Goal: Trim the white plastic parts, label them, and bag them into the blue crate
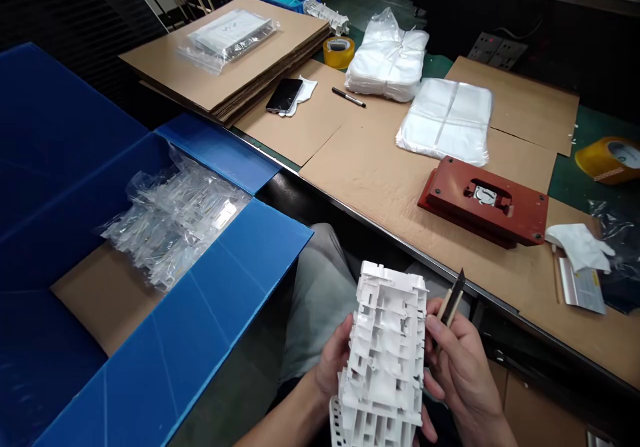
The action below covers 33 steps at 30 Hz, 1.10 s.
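A white moulded plastic part (387,354), full of ribs and small compartments, is tilted up over my lap. My left hand (334,357) is closed on its left edge. Between the thumb and fingers of my right hand (457,354) is a knife (454,295) with a dark pointed blade and pale strips along its sides, the tip pointing up. Some fingers of that hand also touch the part's right edge. The lower end of the part runs out of view.
Left stands a blue box (240,260) with bagged parts (175,217) inside. On the bench lie a red-brown fixture (487,200), plastic bag stacks (443,120), a phone (285,95), a pen (349,97), yellow tape (610,159) and a white glove (580,246). Cardboard sheets (165,57) are stacked behind.
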### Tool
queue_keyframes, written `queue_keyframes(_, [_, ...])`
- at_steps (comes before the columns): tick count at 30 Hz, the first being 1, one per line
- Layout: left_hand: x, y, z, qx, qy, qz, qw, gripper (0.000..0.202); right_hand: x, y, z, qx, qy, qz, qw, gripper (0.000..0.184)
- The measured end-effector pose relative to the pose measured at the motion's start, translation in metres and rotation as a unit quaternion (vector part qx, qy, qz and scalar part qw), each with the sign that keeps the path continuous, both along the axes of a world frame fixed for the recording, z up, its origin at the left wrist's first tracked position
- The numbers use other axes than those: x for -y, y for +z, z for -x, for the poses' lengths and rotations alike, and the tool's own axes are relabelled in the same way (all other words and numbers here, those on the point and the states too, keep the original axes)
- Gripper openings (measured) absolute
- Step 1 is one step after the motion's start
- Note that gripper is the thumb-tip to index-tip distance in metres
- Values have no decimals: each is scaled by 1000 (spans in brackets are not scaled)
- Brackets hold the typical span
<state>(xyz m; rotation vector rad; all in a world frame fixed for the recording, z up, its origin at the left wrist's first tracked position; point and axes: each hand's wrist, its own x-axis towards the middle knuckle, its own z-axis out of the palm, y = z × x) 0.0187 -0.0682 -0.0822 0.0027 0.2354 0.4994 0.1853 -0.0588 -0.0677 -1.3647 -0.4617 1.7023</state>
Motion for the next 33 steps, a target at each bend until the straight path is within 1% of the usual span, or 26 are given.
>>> queue_keyframes(2, [2, -6, 1, 7, -76, 0, 997, 123, -1, 1, 0, 4, -3, 0, 1000, 28])
queue_keyframes(3, [2, -8, 1, 1, -103, 5, 995, 129, -1, 1, 0, 3, -3, 2, 1000, 28])
queue_keyframes(5, [3, -9, 2, -11, -117, 16, 993, 133, -1, 1, 1, 3, -3, 4, 1000, 28])
queue_keyframes(7, [4, -10, 1, -15, -116, 20, 993, 131, 0, 1, 1, 8, -8, -2, 1000, 27])
queue_keyframes(9, [6, -12, 1, -4, -124, 26, 992, 132, 1, 1, 2, 12, -11, -10, 1000, 26])
queue_keyframes(13, [8, -22, 0, 35, -151, 51, 987, 133, 2, 2, 4, 12, -10, -15, 1000, 24])
queue_keyframes(15, [7, -23, 1, 55, -147, 38, 987, 124, 1, 4, 5, 13, -8, -20, 1000, 24])
queue_keyframes(16, [7, -22, 2, 57, -144, 28, 987, 115, 0, 5, 5, 14, -6, -24, 1000, 24])
queue_keyframes(18, [6, -16, 5, 22, -138, 9, 990, 86, -3, 7, 7, 14, -2, -29, 999, 24])
queue_keyframes(20, [5, -6, 9, -36, -126, -3, 991, 57, -5, 9, 8, 16, -1, -32, 999, 23])
queue_keyframes(22, [4, 2, 12, -69, -118, -10, 991, 46, -6, 9, 8, 18, -1, -33, 999, 21])
queue_keyframes(25, [5, 5, 14, -59, -122, -10, 991, 44, -6, 8, 8, 18, 1, -36, 999, 21])
queue_keyframes(27, [5, 3, 14, -47, -121, -3, 991, 44, -6, 8, 8, 17, 1, -36, 999, 22])
queue_keyframes(29, [6, 0, 13, -33, -101, 14, 994, 46, -7, 7, 8, 21, -1, -34, 999, 22])
queue_keyframes(31, [5, -4, 10, 1, -74, 40, 996, 53, -8, 7, 9, 25, -4, -25, 999, 23])
queue_keyframes(33, [4, -5, 7, 38, -51, 69, 996, 70, -8, 5, 10, 30, -8, -12, 999, 23])
